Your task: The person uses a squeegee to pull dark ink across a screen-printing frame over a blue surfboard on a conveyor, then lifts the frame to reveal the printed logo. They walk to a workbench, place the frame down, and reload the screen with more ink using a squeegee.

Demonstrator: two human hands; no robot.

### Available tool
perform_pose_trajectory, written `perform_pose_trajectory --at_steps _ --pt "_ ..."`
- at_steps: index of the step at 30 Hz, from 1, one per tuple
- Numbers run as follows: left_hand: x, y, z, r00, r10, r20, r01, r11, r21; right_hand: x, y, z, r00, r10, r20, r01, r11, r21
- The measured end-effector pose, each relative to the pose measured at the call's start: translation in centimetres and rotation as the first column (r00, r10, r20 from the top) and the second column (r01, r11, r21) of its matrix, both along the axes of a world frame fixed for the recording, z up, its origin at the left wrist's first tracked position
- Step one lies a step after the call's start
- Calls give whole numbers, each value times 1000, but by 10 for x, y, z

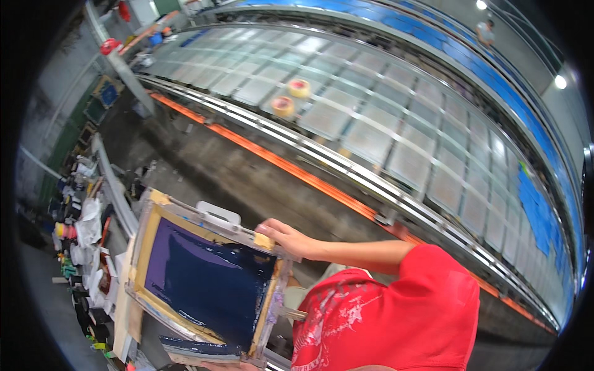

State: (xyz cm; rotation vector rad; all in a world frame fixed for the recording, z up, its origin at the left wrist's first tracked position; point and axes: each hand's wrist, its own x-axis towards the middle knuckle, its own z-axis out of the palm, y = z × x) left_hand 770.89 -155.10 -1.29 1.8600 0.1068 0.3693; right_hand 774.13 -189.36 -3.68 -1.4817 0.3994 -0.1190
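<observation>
A screen-printing frame [139, 247] is tilted in front of me, its yellow-taped border smeared with ink. Dark navy ink [213, 290] covers most of its mesh, and a purple patch shows on the left. My right hand [284, 239] is closed over the frame's upper right corner. Across the lower edge lies a squeegee [201, 347], its blade coated in navy ink above a pale wooden strip. A sliver of my left hand [241, 366] shows at the picture's bottom, by the squeegee and the frame's lower corner; its fingers are mostly cut off.
A long printing table [396, 161] with grey panels runs across the back, edged by an orange rail [291, 166]. Two tape rolls [283, 107] sit on it. Blue panels [495, 74] lie beyond, near another person [486, 34]. Bottles and rags crowd a cluttered strip [90, 247] at left.
</observation>
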Motion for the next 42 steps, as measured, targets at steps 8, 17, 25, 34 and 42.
perform_pose_trajectory --at_steps 8,17,25,34,42 --pt "246 15 -28 925 -293 240 271 955 122 195 -11 17 989 -116 92 115 993 15" --pt "512 -58 -13 908 -419 22 411 875 -255 340 -34 13 893 -445 73 438 894 89" --pt "740 -106 0 918 -382 -106 320 873 -368 555 -74 6 863 -487 133 478 873 96" --pt "930 -118 -20 958 -287 -23 272 928 -257 808 -100 4 959 -283 9 278 948 155" --pt "1125 -83 -14 979 -173 -104 92 840 -534 1035 -94 -19 982 -191 -3 187 956 227"
